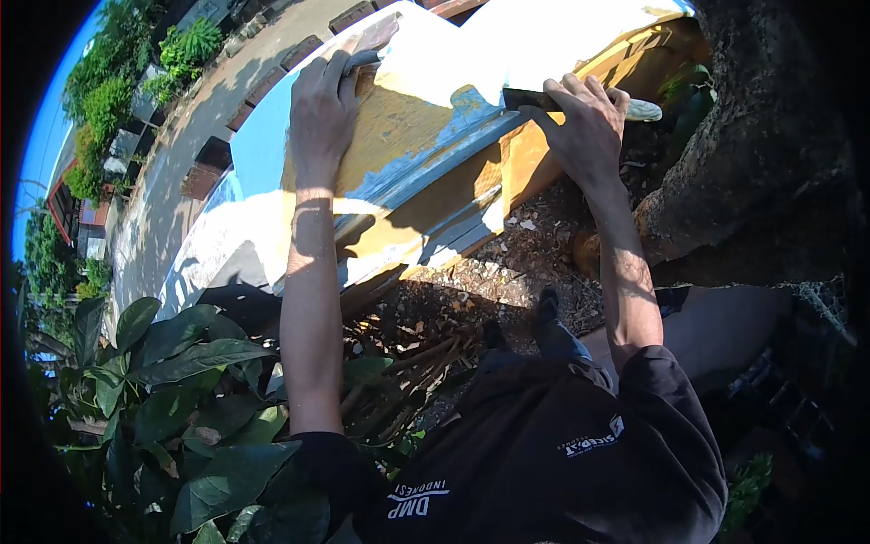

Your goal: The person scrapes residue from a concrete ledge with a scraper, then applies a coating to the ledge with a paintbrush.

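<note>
A boat hull [426,54] with white and blue paint lies in front of me, with a patch of bare yellow wood [408,127] scraped clean. My left hand [322,109] rests on the bare wood, its fingers curled over a small grey piece [364,61] at the hull's edge; whether it grips that piece is unclear. My right hand [584,118] is closed on a dark flat scraper [526,98], whose blade lies against the blue paint edge. The scraper's pale handle end [645,111] sticks out past the hand.
A rough tree trunk [761,154] stands close on the right. Paint flakes and wood chips [489,281] cover the ground under the hull. Large green leaves [181,381] fill the lower left. A paved road [181,172] runs beyond the hull.
</note>
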`<control>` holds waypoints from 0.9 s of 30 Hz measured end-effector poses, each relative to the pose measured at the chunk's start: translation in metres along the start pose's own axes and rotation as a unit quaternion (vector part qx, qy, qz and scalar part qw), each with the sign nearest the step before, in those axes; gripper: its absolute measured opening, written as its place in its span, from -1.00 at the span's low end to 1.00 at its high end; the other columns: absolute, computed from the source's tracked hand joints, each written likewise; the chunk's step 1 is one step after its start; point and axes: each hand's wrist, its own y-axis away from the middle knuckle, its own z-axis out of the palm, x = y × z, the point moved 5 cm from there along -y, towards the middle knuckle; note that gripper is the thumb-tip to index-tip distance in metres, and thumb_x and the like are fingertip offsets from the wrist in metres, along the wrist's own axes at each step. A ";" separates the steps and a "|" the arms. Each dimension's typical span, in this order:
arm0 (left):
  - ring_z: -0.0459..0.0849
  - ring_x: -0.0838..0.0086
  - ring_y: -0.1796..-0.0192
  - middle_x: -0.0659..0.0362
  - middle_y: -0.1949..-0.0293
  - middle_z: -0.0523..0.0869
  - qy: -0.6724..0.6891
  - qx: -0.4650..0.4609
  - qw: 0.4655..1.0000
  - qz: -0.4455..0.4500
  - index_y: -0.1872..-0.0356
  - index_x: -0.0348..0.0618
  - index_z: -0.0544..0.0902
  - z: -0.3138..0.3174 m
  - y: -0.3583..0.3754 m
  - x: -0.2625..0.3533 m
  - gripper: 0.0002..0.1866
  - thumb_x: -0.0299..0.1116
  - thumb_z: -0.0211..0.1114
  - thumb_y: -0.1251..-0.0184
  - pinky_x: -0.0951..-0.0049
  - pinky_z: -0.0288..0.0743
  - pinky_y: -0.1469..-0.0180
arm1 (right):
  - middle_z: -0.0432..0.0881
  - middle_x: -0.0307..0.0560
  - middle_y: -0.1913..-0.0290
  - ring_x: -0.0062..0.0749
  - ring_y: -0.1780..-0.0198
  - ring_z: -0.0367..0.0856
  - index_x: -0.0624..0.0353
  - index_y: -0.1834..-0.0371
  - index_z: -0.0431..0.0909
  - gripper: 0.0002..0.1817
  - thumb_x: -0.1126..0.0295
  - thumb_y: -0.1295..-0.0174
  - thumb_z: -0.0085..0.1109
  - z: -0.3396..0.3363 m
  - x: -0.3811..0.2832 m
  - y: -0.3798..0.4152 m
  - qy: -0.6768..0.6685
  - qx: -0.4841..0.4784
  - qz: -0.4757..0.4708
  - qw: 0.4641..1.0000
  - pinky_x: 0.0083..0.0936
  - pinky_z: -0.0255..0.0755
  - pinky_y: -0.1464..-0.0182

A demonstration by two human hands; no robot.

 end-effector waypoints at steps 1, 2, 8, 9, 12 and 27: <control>0.66 -0.06 -0.05 -0.15 0.03 0.71 0.001 -0.009 1.000 -0.002 -0.15 -0.25 0.64 0.000 -0.001 0.000 -0.71 -0.37 0.22 -0.50 0.07 0.51 -0.16 | 0.71 -0.03 -0.24 -0.06 -0.38 0.54 -0.08 -0.21 0.72 -0.44 -0.15 -0.27 0.34 -0.003 -0.007 -0.001 0.000 -0.013 0.002 1.000 0.15 0.13 -0.45; 0.66 -0.08 -0.05 -0.16 0.02 0.71 0.000 -0.010 1.000 0.001 -0.16 -0.26 0.63 0.000 -0.001 0.002 -0.70 -0.38 0.22 -0.50 0.04 0.51 -0.17 | 0.70 -0.03 -0.25 -0.05 -0.39 0.54 -0.09 -0.23 0.71 -0.44 -0.15 -0.28 0.33 -0.006 -0.009 0.002 0.000 -0.025 0.006 1.000 0.16 0.12 -0.46; 0.66 -0.09 -0.11 -0.15 -0.06 0.71 0.002 -0.025 0.999 -0.020 -0.17 -0.28 0.63 -0.001 -0.001 0.001 -0.68 -0.38 0.22 -0.49 0.05 0.51 -0.20 | 0.72 -0.05 -0.10 -0.05 -0.34 0.55 -0.06 -0.18 0.72 -0.46 -0.15 -0.28 0.33 0.006 0.022 0.001 0.029 0.052 0.021 0.998 0.11 0.11 -0.47; 0.66 -0.09 -0.12 -0.14 -0.07 0.72 0.002 -0.028 0.999 -0.023 -0.17 -0.28 0.63 -0.001 -0.001 0.002 -0.68 -0.38 0.22 -0.50 0.05 0.51 -0.21 | 0.73 -0.05 -0.07 -0.05 -0.33 0.56 -0.06 -0.17 0.72 -0.46 -0.15 -0.28 0.33 0.008 0.025 0.002 0.037 0.063 0.019 0.997 0.10 0.11 -0.47; 0.66 -0.08 -0.12 -0.15 -0.06 0.71 -0.005 -0.027 1.000 -0.008 -0.17 -0.27 0.63 0.002 -0.001 0.001 -0.69 -0.36 0.21 -0.52 0.06 0.51 -0.20 | 0.72 -0.08 0.01 -0.08 -0.25 0.59 0.02 -0.02 0.74 -0.53 -0.08 -0.24 0.40 0.001 -0.017 0.007 -0.067 -0.005 -0.015 0.998 0.02 0.19 -0.36; 0.66 -0.07 -0.06 -0.12 0.01 0.71 0.010 -0.015 1.000 -0.014 -0.15 -0.23 0.64 0.000 0.000 0.000 -0.71 -0.39 0.20 -0.51 0.04 0.50 -0.15 | 0.72 -0.18 0.09 -0.19 -0.16 0.61 -0.05 0.03 0.74 -0.59 -0.06 -0.22 0.43 0.010 0.021 -0.003 -0.002 0.089 0.001 0.996 0.14 0.21 -0.38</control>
